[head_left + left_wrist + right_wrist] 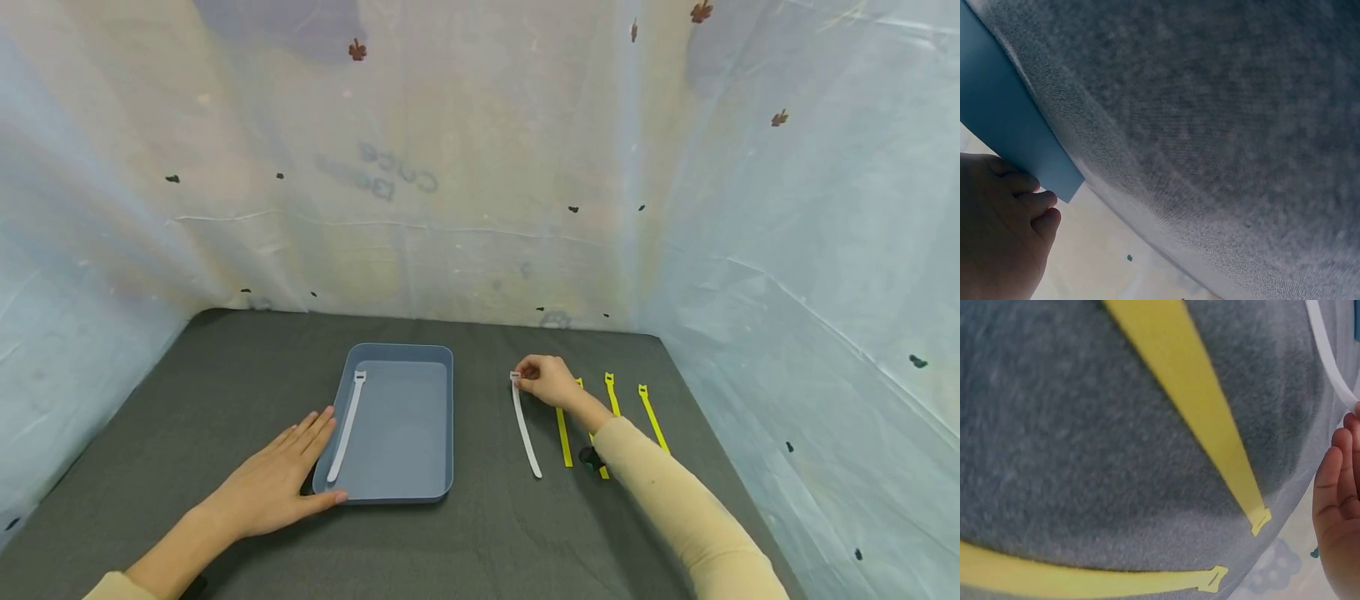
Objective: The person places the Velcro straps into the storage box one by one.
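My right hand pinches the slotted head of a white cable tie, whose tail trails toward me over the dark cloth. In the right wrist view the fingertips meet that white tie at the right edge. My left hand lies with straight fingers against the left side of a blue-grey tray, thumb at its near corner. A second white cable tie lies lengthwise inside the tray. The left wrist view shows fingers touching the tray's wall.
Several yellow cable ties lie beneath and beside the right forearm, among them one to its left and one farthest right. Dark grey cloth covers the table. Pale plastic sheeting hangs at the back and both sides.
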{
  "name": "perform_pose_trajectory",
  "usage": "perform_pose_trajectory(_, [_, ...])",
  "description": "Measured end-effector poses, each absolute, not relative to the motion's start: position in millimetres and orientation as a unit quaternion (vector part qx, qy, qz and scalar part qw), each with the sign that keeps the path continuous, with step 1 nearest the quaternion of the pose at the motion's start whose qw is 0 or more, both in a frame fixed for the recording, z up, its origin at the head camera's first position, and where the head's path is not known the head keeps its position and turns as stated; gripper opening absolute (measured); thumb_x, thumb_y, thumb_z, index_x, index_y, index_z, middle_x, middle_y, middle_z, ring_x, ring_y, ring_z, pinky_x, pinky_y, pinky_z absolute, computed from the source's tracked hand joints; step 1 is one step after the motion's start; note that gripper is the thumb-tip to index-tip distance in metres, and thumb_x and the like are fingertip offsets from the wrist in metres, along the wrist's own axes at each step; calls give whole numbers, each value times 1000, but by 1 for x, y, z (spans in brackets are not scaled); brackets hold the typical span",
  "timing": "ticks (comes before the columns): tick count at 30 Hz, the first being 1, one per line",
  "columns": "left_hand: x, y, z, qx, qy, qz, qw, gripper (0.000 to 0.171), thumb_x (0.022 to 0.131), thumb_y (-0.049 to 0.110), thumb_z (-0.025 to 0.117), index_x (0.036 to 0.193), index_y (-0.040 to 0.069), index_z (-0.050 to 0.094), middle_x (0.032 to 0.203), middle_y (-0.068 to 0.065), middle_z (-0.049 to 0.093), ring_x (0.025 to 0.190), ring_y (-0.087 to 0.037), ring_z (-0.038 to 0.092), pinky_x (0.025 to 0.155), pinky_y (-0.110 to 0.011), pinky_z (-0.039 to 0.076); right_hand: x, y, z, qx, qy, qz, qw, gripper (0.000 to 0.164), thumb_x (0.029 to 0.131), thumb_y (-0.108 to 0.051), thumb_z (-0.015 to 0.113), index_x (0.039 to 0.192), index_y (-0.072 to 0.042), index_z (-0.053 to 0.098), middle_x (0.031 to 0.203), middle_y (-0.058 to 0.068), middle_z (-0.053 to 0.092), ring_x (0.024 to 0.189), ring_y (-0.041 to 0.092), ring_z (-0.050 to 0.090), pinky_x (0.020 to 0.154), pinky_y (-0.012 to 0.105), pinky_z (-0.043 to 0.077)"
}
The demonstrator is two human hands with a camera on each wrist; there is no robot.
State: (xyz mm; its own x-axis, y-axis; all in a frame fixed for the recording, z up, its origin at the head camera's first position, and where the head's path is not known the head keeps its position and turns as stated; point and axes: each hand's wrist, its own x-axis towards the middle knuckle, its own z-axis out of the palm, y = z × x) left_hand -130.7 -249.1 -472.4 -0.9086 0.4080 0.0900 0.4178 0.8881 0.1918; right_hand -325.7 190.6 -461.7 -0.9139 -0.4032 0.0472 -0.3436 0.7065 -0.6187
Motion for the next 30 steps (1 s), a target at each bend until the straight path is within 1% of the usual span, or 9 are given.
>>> perform_pose_trajectory(9, [-131, -250, -473, -211, -972, -104, 24, 110, 91, 78, 56, 161, -2, 31, 170, -18, 25, 154, -41, 28, 119, -61, 32, -318, 190, -460, -173, 916, -359, 42, 12, 101, -15, 70, 110, -8, 70, 97, 4, 74, 82, 15, 68, 69, 31, 53])
perform_pose_trajectory(15, [-131, -249, -473, -213, -971, -106, 25, 110, 91, 78, 56, 161, -3, 31, 170, -18, 25, 154, -42, 28, 119, -62, 32, -311, 190, -458, -168, 904, -391, 43, 14, 101, -14, 69, 112, -5, 69, 94, 5, 73, 84, 25, 71, 68, 30, 54])
perform_pose_trajectory(18, [-131, -249, -474, -213, -971, -106, 25, 110, 91, 78, 57, 161, -3, 31, 170, -18, 25, 154, -42, 28, 119, -62, 32, -308, 190, -456, -162, 897, -410, 44, 16, 100, -12, 70, 113, -3, 69, 95, 7, 73, 86, 30, 72, 69, 29, 56])
perform_pose_trajectory(21, [-131, -249, -474, -213, -971, -106, 26, 110, 91, 78, 57, 161, -3, 31, 170, -18, 25, 154, -42, 28, 119, -62, 33, -307, 189, -456, -164, 889, -426, 45, 18, 100, -11, 71, 115, -1, 68, 98, 9, 74, 89, 32, 72, 71, 30, 59])
perform_pose_trajectory(25, [-132, -249, -474, -213, -971, -106, 26, 110, 91, 78, 56, 161, -3, 31, 170, -18, 25, 154, -42, 28, 119, -62, 33, -305, 188, -456, -163, 881, -443, 44, 19, 99, -10, 71, 115, 0, 68, 99, 10, 74, 90, 32, 73, 76, 38, 63])
perform_pose_trajectory(28, [-132, -250, -474, -213, -971, -106, 23, 110, 91, 78, 56, 161, -3, 30, 170, -18, 24, 154, -42, 28, 119, -62, 32, -303, 187, -455, -161, 875, -455, 42, 20, 99, -9, 71, 116, 1, 68, 99, 12, 74, 90, 32, 74, 79, 46, 63])
perform_pose_trajectory(30, [-132, -250, -474, -213, -971, -106, 23, 110, 91, 78, 56, 161, -2, 30, 170, -18, 24, 154, -42, 28, 119, -62, 32, -301, 187, -453, -161, 871, -462, 41, 21, 99, -8, 70, 117, 2, 67, 101, 13, 74, 90, 31, 74, 80, 50, 63])
